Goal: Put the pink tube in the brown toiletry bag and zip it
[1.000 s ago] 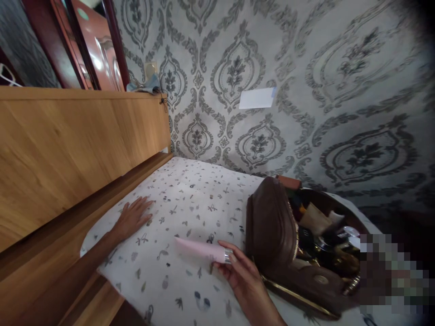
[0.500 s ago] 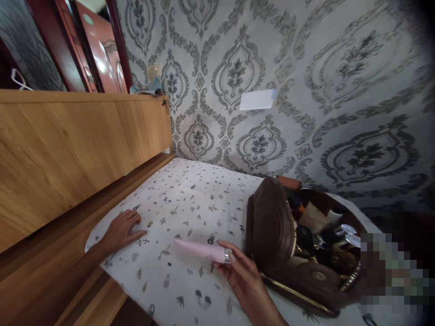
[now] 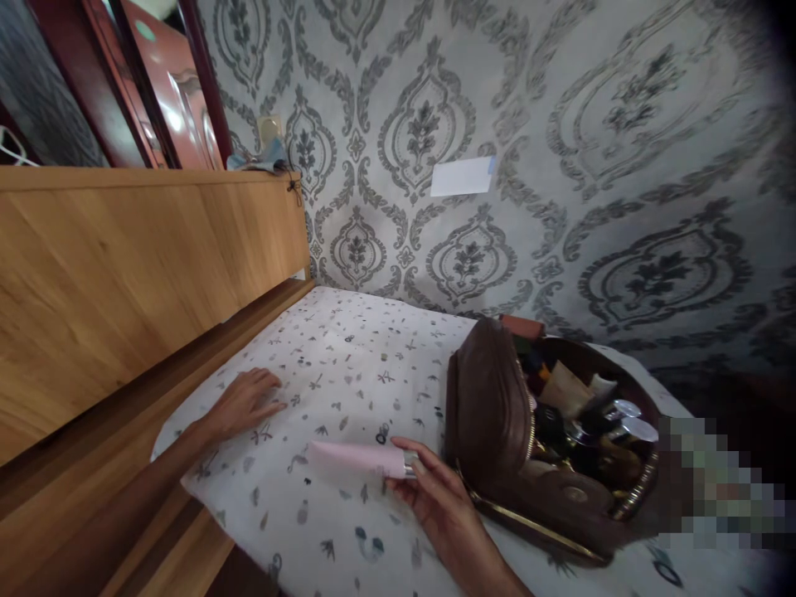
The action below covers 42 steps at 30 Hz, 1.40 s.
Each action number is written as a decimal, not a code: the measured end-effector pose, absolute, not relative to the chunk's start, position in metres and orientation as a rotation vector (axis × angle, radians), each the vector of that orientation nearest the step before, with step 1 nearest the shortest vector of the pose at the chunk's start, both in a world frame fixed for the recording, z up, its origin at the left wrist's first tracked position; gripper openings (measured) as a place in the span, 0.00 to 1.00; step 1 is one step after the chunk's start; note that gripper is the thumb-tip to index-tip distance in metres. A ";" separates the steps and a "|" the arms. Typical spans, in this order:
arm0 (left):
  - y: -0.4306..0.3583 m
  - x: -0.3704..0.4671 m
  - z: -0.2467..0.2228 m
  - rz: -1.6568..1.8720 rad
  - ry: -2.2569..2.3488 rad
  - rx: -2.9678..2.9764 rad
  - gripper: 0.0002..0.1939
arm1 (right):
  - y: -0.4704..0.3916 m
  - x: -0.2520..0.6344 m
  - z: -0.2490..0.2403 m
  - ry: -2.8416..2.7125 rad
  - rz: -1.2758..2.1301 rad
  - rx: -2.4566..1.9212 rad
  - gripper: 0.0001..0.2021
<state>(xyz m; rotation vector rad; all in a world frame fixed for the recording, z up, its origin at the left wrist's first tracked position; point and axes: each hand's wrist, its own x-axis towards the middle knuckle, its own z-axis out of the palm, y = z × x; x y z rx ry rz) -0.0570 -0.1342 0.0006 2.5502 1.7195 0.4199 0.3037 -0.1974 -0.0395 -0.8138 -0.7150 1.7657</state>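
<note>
A pink tube (image 3: pixel 357 458) with a silver cap lies level just above or on the white patterned cloth (image 3: pixel 348 365). My right hand (image 3: pixel 439 497) grips it by the capped end, its narrow flat end pointing left. To the left, my left hand (image 3: pixel 247 402) rests on the cloth with fingers apart and nothing in it. Right of my right hand sits an open brown bag (image 3: pixel 488 398) with a gold zipper. Inside it are several bottles, a dark jar (image 3: pixel 550 424) and a beige packet (image 3: pixel 565 388).
A wooden board (image 3: pixel 155 274) runs along the left side of the cloth. Behind stands a wall with grey patterned paper and a white card (image 3: pixel 463 177). An orange-brown item (image 3: pixel 522 326) lies behind the bag. A reddish door (image 3: pixel 177 91) shows at upper left.
My left hand has moved right and slightly up over the cloth, its fingers stretched further. My right hand still holds the pink tube, and the view has shifted slightly.
</note>
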 end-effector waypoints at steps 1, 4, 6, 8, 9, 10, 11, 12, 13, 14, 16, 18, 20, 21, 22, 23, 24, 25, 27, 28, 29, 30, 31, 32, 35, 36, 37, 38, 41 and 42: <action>-0.126 -0.042 0.001 0.454 1.694 2.563 0.24 | -0.198 0.303 -0.039 -0.720 1.778 -0.811 0.26; -0.089 0.010 -0.006 0.489 1.552 2.652 0.23 | -0.199 0.303 -0.040 -0.740 1.804 -0.802 0.26; -0.063 0.039 -0.016 0.476 1.503 2.682 0.24 | -0.199 0.303 -0.042 -0.735 1.803 -0.789 0.26; -0.041 0.058 -0.025 0.386 1.609 2.622 0.26 | -0.199 0.304 -0.044 -0.723 1.814 -0.769 0.26; -0.032 0.064 -0.029 0.339 1.657 2.577 0.27 | -0.199 0.304 -0.045 -0.719 1.825 -0.759 0.26; -0.026 0.067 -0.031 0.309 1.680 2.553 0.27 | -0.199 0.304 -0.045 -0.716 1.837 -0.750 0.26; -0.021 0.069 -0.032 0.287 1.693 2.536 0.28 | -0.199 0.305 -0.046 -0.714 1.851 -0.744 0.25; -0.017 0.069 -0.032 0.278 1.689 2.535 0.28 | -0.199 0.305 -0.047 -0.709 1.861 -0.739 0.25; -0.016 0.069 -0.032 0.277 1.677 2.542 0.29 | -0.198 0.305 -0.048 -0.702 1.867 -0.735 0.24; -0.015 0.068 -0.032 0.277 1.664 2.550 0.29 | -0.198 0.304 -0.050 -0.692 1.864 -0.730 0.25; -0.017 0.065 -0.034 0.267 1.658 2.546 0.30 | -0.198 0.304 -0.052 -0.671 1.852 -0.724 0.25; -0.023 0.061 -0.038 0.251 1.676 2.524 0.31 | -0.198 0.304 -0.052 -0.660 1.849 -0.723 0.26; -0.033 0.055 -0.042 0.252 1.699 2.521 0.32 | -0.198 0.305 -0.049 -0.656 1.858 -0.729 0.27; -0.040 0.051 -0.044 0.261 1.705 2.533 0.32 | -0.198 0.305 -0.047 -0.657 1.863 -0.731 0.26; -0.047 0.047 -0.046 0.263 1.699 2.550 0.32 | -0.198 0.305 -0.044 -0.660 1.869 -0.733 0.26; -0.055 0.042 -0.047 0.257 1.700 2.557 0.32 | -0.199 0.306 -0.041 -0.662 1.872 -0.735 0.26; -0.064 0.036 -0.047 0.244 1.706 2.551 0.32 | -0.199 0.306 -0.039 -0.663 1.873 -0.739 0.25; -0.072 0.030 -0.047 0.229 1.717 2.539 0.32 | -0.200 0.306 -0.037 -0.665 1.877 -0.743 0.25; -0.088 0.014 -0.046 0.214 1.764 2.501 0.33 | -0.200 0.307 -0.035 -0.665 1.879 -0.753 0.25; -0.095 0.005 -0.046 0.210 1.803 2.477 0.34 | -0.201 0.307 -0.034 -0.664 1.879 -0.756 0.24; -0.101 -0.005 -0.046 0.218 1.857 2.449 0.34 | -0.201 0.307 -0.034 -0.664 1.878 -0.758 0.24; -0.107 -0.015 -0.046 0.208 1.904 2.417 0.35 | -0.201 0.308 -0.034 -0.664 1.875 -0.762 0.24; -0.113 -0.026 -0.046 0.199 1.950 2.390 0.35 | -0.201 0.308 -0.034 -0.663 1.871 -0.766 0.24; -0.119 -0.035 -0.045 0.194 1.985 2.373 0.35 | -0.201 0.308 -0.034 -0.664 1.862 -0.771 0.23; -0.136 -0.048 -0.037 0.292 2.046 2.334 0.35 | -0.201 0.306 -0.032 -0.685 1.811 -0.790 0.23; -0.142 -0.045 -0.032 0.397 2.030 2.317 0.34 | -0.201 0.305 -0.031 -0.703 1.787 -0.798 0.23; -0.148 -0.039 -0.026 0.544 1.968 2.287 0.33 | -0.200 0.303 -0.030 -0.722 1.764 -0.797 0.23; -0.153 -0.030 -0.019 0.684 1.863 2.217 0.32 | -0.200 0.301 -0.028 -0.746 1.739 -0.790 0.24; -0.163 0.005 -0.002 0.884 1.524 1.830 0.31 | -0.200 0.298 -0.023 -0.808 1.657 -0.793 0.22; -0.165 0.016 0.001 0.868 1.428 1.699 0.33 | -0.200 0.299 -0.020 -0.831 1.626 -0.801 0.22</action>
